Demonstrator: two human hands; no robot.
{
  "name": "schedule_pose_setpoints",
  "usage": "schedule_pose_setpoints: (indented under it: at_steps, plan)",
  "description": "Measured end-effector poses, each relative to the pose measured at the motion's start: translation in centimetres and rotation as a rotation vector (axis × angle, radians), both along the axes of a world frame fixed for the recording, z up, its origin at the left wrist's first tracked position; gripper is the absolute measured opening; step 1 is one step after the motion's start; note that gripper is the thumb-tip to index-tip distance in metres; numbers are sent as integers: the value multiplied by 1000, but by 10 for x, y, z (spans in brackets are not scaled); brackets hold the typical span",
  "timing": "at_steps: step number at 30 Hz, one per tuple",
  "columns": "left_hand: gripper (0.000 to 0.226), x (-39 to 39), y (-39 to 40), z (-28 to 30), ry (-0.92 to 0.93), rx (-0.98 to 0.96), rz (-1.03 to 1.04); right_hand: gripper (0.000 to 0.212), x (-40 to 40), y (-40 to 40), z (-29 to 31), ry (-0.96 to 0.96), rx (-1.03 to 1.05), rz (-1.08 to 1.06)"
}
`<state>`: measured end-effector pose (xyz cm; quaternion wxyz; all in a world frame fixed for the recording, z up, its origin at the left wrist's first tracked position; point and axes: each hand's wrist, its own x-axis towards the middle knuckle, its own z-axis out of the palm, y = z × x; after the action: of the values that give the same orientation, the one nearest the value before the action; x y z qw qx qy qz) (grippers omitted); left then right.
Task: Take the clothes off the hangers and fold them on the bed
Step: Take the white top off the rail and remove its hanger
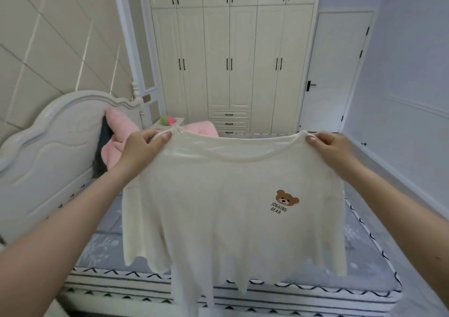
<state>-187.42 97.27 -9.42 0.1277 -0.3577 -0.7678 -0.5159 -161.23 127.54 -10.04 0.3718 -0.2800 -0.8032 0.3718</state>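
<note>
A cream T-shirt with a small brown bear print and the words "JOGGING BEAR" hangs spread out in the air above the bed. My left hand pinches its left shoulder and my right hand pinches its right shoulder, so the neckline is stretched between them. The hem dangles over the mattress's near edge. No hanger is in view. The shirt hides the middle of the bed.
The bed has a grey patterned mattress and a white carved headboard on the left. Pink bedding lies piled by the headboard. A cream wardrobe and a white door stand beyond the bed.
</note>
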Motion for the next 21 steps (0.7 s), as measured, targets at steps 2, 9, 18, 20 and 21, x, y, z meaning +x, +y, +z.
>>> schedule_pose_setpoints:
  at_steps: [2, 9, 18, 20, 21]
  plan:
    - [48, 9, -16, -5, 2, -20, -5, 17, 13, -12, -6, -43, -20, 1]
    - [43, 3, -54, -26, -16, -109, -55, 23, 30, -52, -21, -115, -68, -37]
    - [41, -23, -89, -60, -24, -154, -125, 25, 25, -105, -37, -186, -53, -118]
    - [41, -27, -92, -68, -16, -167, -117, 21, 25, -113, -40, -204, -49, -111]
    - [43, -31, -93, -73, -9, -177, -120, 20, 25, -116, -43, -217, -45, -109]
